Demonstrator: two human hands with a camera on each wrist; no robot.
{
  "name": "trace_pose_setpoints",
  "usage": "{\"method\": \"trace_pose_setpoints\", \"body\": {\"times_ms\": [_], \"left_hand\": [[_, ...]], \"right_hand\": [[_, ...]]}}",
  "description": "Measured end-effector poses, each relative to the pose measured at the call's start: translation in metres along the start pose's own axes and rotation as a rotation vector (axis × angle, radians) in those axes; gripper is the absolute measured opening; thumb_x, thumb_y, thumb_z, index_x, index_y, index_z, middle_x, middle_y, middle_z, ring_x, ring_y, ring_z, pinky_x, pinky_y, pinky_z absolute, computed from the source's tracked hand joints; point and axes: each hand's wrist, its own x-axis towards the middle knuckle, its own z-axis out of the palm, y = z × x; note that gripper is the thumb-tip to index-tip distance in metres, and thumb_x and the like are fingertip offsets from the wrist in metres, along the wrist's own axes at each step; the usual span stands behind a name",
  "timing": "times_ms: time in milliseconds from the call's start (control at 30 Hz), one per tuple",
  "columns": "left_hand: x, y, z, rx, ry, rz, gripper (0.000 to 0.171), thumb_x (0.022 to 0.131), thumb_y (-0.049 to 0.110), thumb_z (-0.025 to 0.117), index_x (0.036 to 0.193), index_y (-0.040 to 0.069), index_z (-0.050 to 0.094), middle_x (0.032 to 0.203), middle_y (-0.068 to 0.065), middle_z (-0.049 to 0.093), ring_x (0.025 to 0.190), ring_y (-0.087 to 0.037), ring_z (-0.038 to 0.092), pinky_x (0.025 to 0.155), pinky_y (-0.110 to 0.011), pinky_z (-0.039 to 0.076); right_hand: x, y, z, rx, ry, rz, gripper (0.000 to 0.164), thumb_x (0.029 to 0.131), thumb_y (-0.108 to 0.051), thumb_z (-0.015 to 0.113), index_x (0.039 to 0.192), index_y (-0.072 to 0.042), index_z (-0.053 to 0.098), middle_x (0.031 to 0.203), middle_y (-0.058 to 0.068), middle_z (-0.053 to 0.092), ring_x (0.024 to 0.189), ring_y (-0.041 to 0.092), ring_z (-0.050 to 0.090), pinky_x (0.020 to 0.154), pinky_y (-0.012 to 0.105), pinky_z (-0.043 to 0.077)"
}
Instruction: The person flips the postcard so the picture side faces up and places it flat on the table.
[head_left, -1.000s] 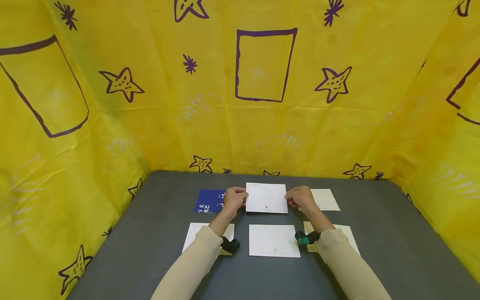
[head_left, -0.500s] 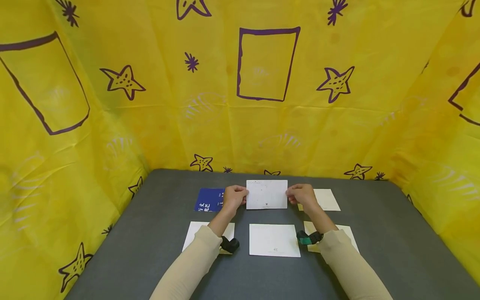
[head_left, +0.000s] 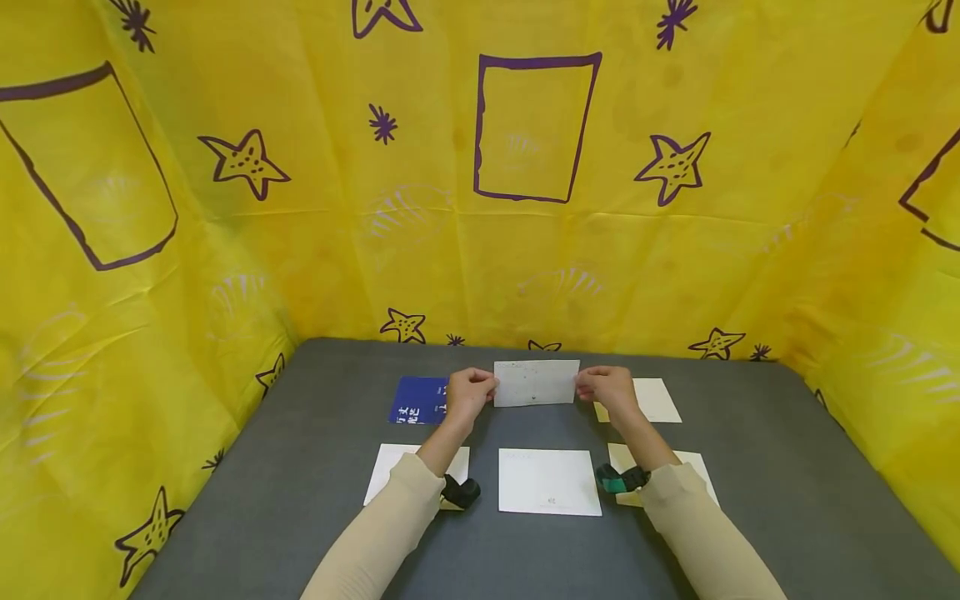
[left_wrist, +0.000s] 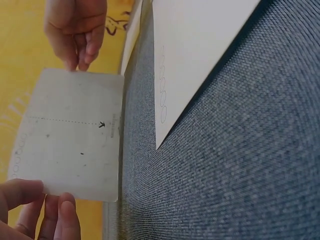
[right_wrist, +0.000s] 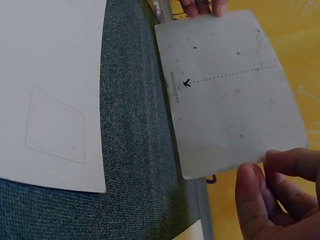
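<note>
A white postcard [head_left: 536,383] with a line of small boxes, a dotted line and specks is held between both hands at the back middle of the table. My left hand [head_left: 468,393] pinches its left edge between thumb and fingers; my right hand [head_left: 607,389] pinches the right edge. The card is tilted, its lower edge close to the table. In the left wrist view the same card [left_wrist: 75,135] spans between the hands. The right wrist view shows the card [right_wrist: 225,95] with the right-hand fingers [right_wrist: 250,190] at its edge.
On the dark grey table [head_left: 277,500] lie a blue card with white characters [head_left: 408,400], a white card [head_left: 549,483] in front, a partly covered card at front left [head_left: 386,467], and cream cards at back right [head_left: 656,400] and front right [head_left: 697,467]. Yellow patterned cloth [head_left: 420,267] surrounds it.
The held postcard has risen slightly and tilted, its lower edge shifting away from me, so it looks shorter and greyer. Both hands keep their pinch; the right hand moved slightly right.
</note>
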Motion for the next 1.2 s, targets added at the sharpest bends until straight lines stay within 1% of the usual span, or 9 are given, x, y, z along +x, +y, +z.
{"method": "trace_pose_setpoints", "body": {"times_ms": [167, 267, 400, 633, 967, 1000, 1033, 1200], "left_hand": [[-0.0005, -0.0004, 0.0007, -0.006, 0.007, 0.014, 0.012, 0.084, 0.003, 0.071, 0.091, -0.006, 0.072, 0.081, -0.014, 0.071, 0.061, -0.007, 0.059, 0.06, -0.019, 0.053], [-0.0012, -0.0001, 0.0005, -0.004, 0.015, 0.023, 0.012, 0.084, 0.004, 0.071, 0.091, -0.005, 0.073, 0.08, -0.014, 0.071, 0.061, -0.007, 0.058, 0.06, -0.018, 0.051], [-0.0015, -0.001, 0.0004, -0.002, 0.017, 0.045, 0.014, 0.083, 0.006, 0.071, 0.092, -0.004, 0.073, 0.078, -0.011, 0.071, 0.064, -0.007, 0.057, 0.06, -0.018, 0.049], [-0.002, -0.0019, 0.0014, -0.011, 0.027, 0.068, 0.016, 0.083, 0.01, 0.072, 0.092, -0.003, 0.075, 0.074, -0.006, 0.069, 0.065, -0.007, 0.055, 0.061, -0.018, 0.046], [-0.0026, -0.0024, 0.0014, -0.045, 0.036, 0.091, 0.016, 0.084, 0.012, 0.073, 0.094, -0.001, 0.076, 0.087, -0.013, 0.073, 0.068, -0.007, 0.06, 0.066, -0.019, 0.051], [-0.0022, -0.0027, 0.0015, -0.049, 0.036, 0.092, 0.016, 0.085, 0.012, 0.073, 0.094, -0.001, 0.076, 0.088, -0.013, 0.073, 0.069, -0.009, 0.061, 0.066, -0.019, 0.051], [-0.002, -0.0028, 0.0015, -0.051, 0.036, 0.093, 0.015, 0.085, 0.012, 0.073, 0.094, -0.001, 0.076, 0.088, -0.014, 0.073, 0.07, -0.013, 0.063, 0.067, -0.02, 0.052], [-0.002, -0.0033, 0.0016, -0.047, 0.039, 0.102, 0.016, 0.085, 0.011, 0.074, 0.094, -0.001, 0.076, 0.089, -0.016, 0.073, 0.076, -0.023, 0.068, 0.067, -0.022, 0.054]], "right_hand": [[-0.0015, -0.001, -0.0019, 0.028, 0.005, -0.01, 0.027, 0.091, -0.005, 0.062, 0.107, 0.016, 0.063, 0.07, -0.001, 0.066, 0.063, 0.011, 0.064, 0.063, 0.021, 0.057], [-0.0023, -0.0016, -0.0028, 0.049, 0.004, -0.01, 0.028, 0.093, -0.005, 0.058, 0.11, 0.017, 0.063, 0.071, -0.001, 0.067, 0.065, 0.012, 0.066, 0.063, 0.021, 0.057], [-0.0038, -0.0019, -0.0045, 0.075, 0.001, -0.008, 0.03, 0.095, -0.007, 0.056, 0.113, 0.017, 0.062, 0.073, -0.002, 0.068, 0.068, 0.013, 0.068, 0.063, 0.019, 0.056], [-0.0056, -0.0004, -0.0071, 0.112, 0.006, -0.011, 0.033, 0.096, -0.01, 0.057, 0.114, 0.017, 0.061, 0.074, -0.001, 0.07, 0.07, 0.013, 0.069, 0.063, 0.02, 0.057], [-0.0049, 0.0028, -0.0074, 0.135, 0.029, 0.016, 0.036, 0.096, -0.015, 0.06, 0.117, 0.015, 0.062, 0.075, -0.002, 0.07, 0.073, 0.014, 0.071, 0.069, 0.022, 0.058], [-0.0048, 0.0031, -0.0075, 0.138, 0.028, 0.016, 0.037, 0.096, -0.015, 0.06, 0.117, 0.015, 0.062, 0.075, -0.002, 0.07, 0.073, 0.014, 0.071, 0.07, 0.022, 0.059], [-0.0048, 0.0033, -0.0076, 0.139, 0.027, 0.015, 0.037, 0.096, -0.015, 0.06, 0.118, 0.015, 0.061, 0.076, -0.002, 0.07, 0.073, 0.013, 0.071, 0.07, 0.022, 0.059], [-0.005, 0.0046, -0.0084, 0.169, 0.021, 0.005, 0.037, 0.096, -0.014, 0.06, 0.119, 0.016, 0.06, 0.076, -0.003, 0.071, 0.072, 0.011, 0.07, 0.071, 0.023, 0.059]]}}
